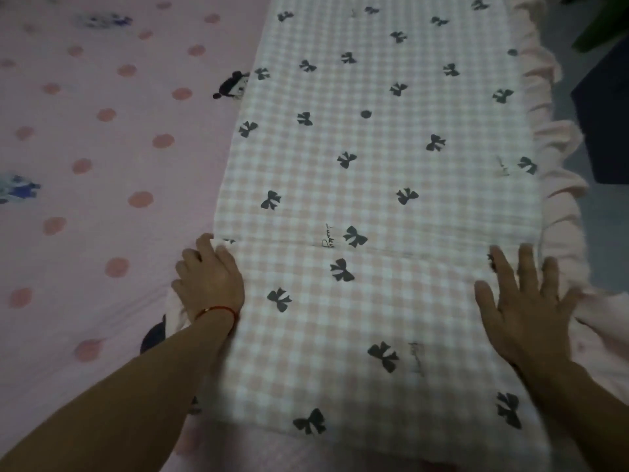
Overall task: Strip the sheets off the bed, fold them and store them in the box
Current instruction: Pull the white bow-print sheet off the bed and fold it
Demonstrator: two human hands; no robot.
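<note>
My left hand (207, 277) gripping the folded checked sheet's (374, 165) edge, my right hand (524, 308) spread flat on it, bed (85, 148) beneath.

You see one folded checked sheet (384, 206), pink and white, printed with dark bows; roughly thirty bows show on it, the blurred ones near the edges making an exact count uncertain. It carries one ruffled pink border (558, 185) along its right side. Beneath it lies one pink polka-dot sheet (102, 165), with about twenty dots visible and two blue printed patches at its left. Your two hands are in view: one left hand (208, 277) and one right hand (524, 308). One red string bracelet (218, 311) circles your left wrist. One dark object (604, 114) sits at the right edge.
</note>
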